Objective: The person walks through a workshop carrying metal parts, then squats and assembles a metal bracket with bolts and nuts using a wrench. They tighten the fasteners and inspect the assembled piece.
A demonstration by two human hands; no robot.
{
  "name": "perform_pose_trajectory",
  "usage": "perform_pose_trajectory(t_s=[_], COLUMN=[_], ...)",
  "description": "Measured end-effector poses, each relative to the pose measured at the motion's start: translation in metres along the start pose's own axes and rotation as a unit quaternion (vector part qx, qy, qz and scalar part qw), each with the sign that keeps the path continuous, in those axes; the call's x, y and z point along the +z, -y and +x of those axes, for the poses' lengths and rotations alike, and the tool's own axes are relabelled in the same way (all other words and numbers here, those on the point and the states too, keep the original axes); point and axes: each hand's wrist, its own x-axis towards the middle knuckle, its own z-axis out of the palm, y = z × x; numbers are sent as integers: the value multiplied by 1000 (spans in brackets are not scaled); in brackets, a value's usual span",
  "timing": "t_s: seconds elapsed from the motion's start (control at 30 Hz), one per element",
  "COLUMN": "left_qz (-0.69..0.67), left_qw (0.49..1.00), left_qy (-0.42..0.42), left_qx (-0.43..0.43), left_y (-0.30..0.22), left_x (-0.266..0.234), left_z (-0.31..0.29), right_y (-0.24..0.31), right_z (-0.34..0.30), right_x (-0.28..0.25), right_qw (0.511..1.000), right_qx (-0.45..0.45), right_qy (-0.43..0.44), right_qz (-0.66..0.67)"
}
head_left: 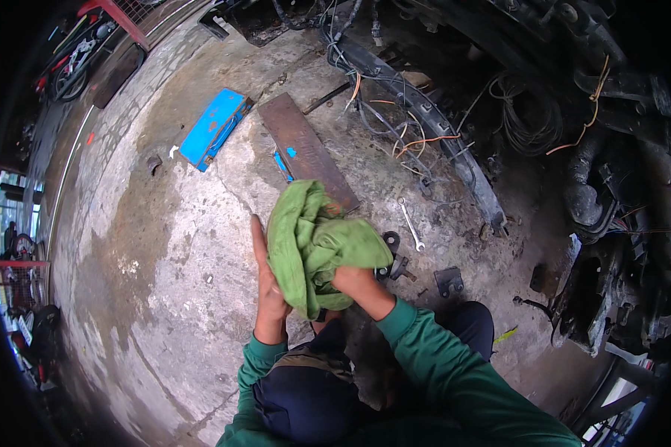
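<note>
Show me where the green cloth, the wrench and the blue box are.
green cloth [313,246], head view, middle folds.
wrench [410,223], head view, middle of shaft.
blue box [215,128], head view, top face.

One fisheye view from a head-worn camera, looking steeply down and close over the person's own knees at six o'clock. Concrete floor [164,261] fills the centre and nine o'clock; vehicle underparts [604,186] curve from twelve to four o'clock. Edges bend and darken.
</note>
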Motion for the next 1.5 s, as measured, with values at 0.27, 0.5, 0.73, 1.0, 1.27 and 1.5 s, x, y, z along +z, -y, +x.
perform_pose_trajectory(t_s=[0.27, 0.5, 0.73, 1.0, 1.27, 1.5], left_qz=[26, -84, -140, 544, 689, 775], left_qw=[992, 989, 974, 806, 544, 553], left_qy=[-118, -88, 22, 101, -31, 76], left_qx=[-42, -84, -175, 208, 478, 297], left_y=[23, 33, 14, -17, -219, -235], left_x=[-13, -2, 50, -8, 25, 33], left_z=[55, 86, 27, 161, 399, 425], right_y=[35, 46, 40, 45, 91, 122], right_z=[-16, -65, -22, -73, -133, -105], right_x=[-7, -80, -60, -131, -231, -224], right_qw=[982, 986, 954, 963, 917, 926], right_qx=[6, 93, -23, 65, 217, 199], right_qy=[190, 138, 116, 192, 207, 210], right_qz=[-11, 10, -277, -176, -263, -244])
